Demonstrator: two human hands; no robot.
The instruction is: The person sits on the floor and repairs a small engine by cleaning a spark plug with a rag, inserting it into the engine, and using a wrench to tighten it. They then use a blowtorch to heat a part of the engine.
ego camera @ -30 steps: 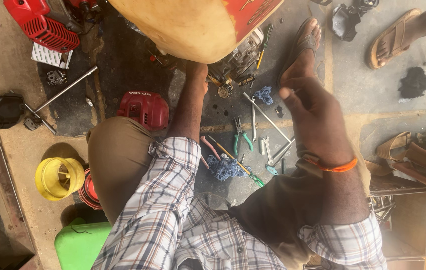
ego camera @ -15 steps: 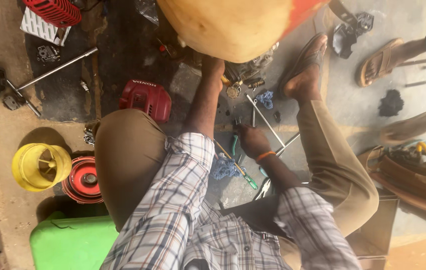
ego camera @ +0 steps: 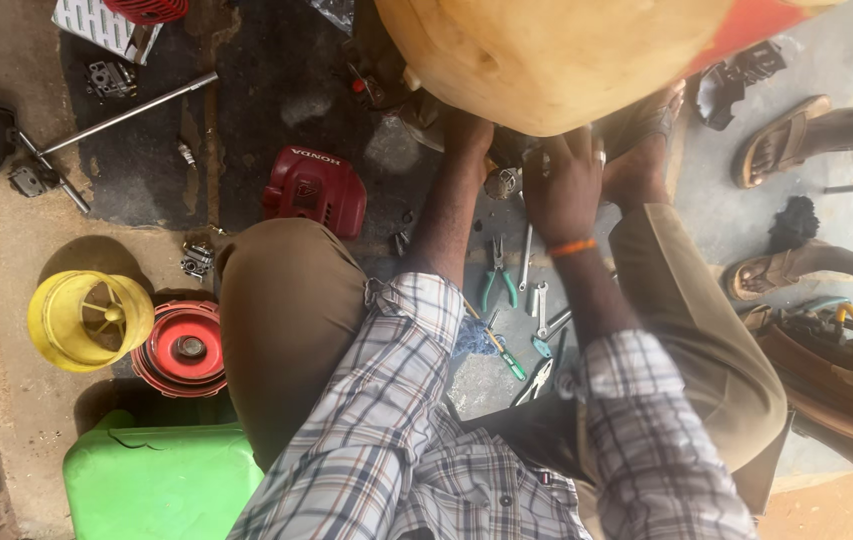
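Observation:
A large tan and orange rounded tank [ego camera: 556, 55] hangs over the floor in front of me. My left hand [ego camera: 466, 128] reaches under its lower edge, so its fingers are hidden. My right hand [ego camera: 564, 185], with an orange band at the wrist, lies flat with fingers apart against the tank's underside, beside a small round metal part [ego camera: 501, 183]. Below my hands, green-handled pliers [ego camera: 496, 278], several wrenches [ego camera: 538, 300] and a green-handled screwdriver [ego camera: 508, 358] lie on the floor between my knees.
A red engine cover [ego camera: 318, 188] lies by my left knee. A yellow fan housing [ego camera: 86, 320], a red round part [ego camera: 181, 350] and a green container [ego camera: 161, 485] sit at the left. A metal rod [ego camera: 126, 113] lies top left. Another person's sandalled feet [ego camera: 781, 145] stand at the right.
My right hand has risen from the tools on the floor to the tank's underside. My left hand stays under the tank. The view has shifted slightly.

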